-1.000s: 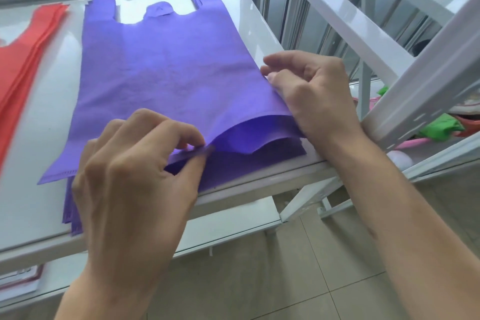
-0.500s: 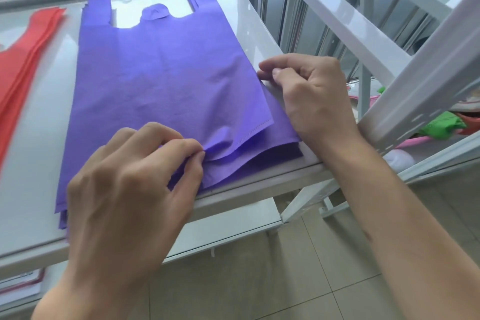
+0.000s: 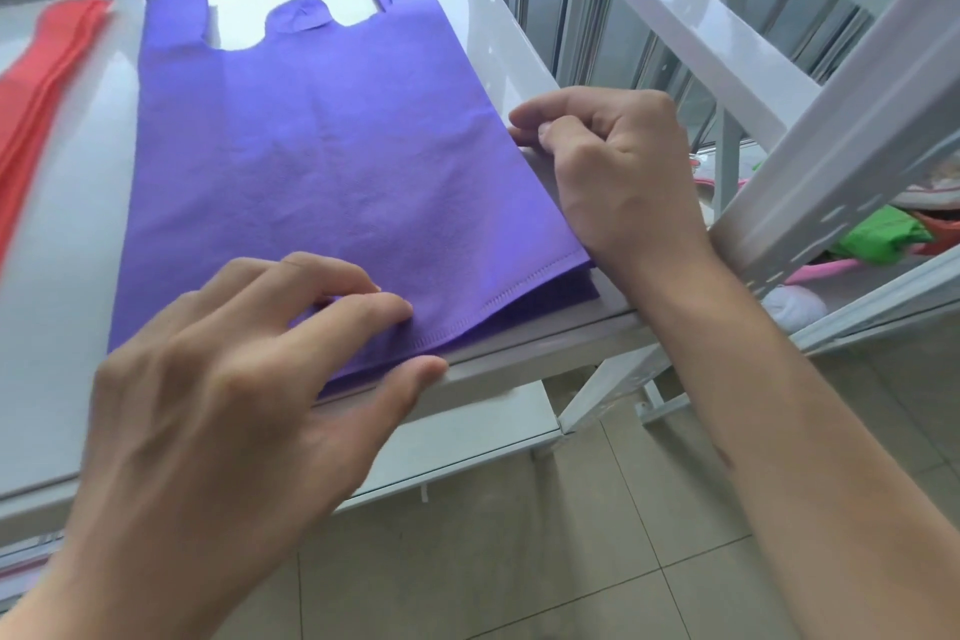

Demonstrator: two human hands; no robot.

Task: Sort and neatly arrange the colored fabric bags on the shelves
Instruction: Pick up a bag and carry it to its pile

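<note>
Two hands work the purple bags [image 3: 332, 161], a flat stack in the middle of the frame on the white shelf [image 3: 67, 276], handles pointing to the top. The left hand [image 3: 249, 379], lower left, rests its fingers on the top bag's stitched bottom hem while the thumb hooks under the stack at the shelf's front lip, seemingly squaring the layers against that lip. The right hand [image 3: 618, 172], at right centre, has its fingers curled and pinches the stack's right side, probably to draw the side edges flush. The hands are well apart, one at each near corner region.

At the lower right corner a darker underlayer peeks out past the top bag, so alignment looks unfinished. The stack's right side runs close to the shelf's right rim, leaving little slack there; bare shelf lies between the purple stack and the red bags [image 3: 36, 88] at upper left. A slanted white frame post [image 3: 841, 130] crowds the right wrist, limiting outward movement.
</note>
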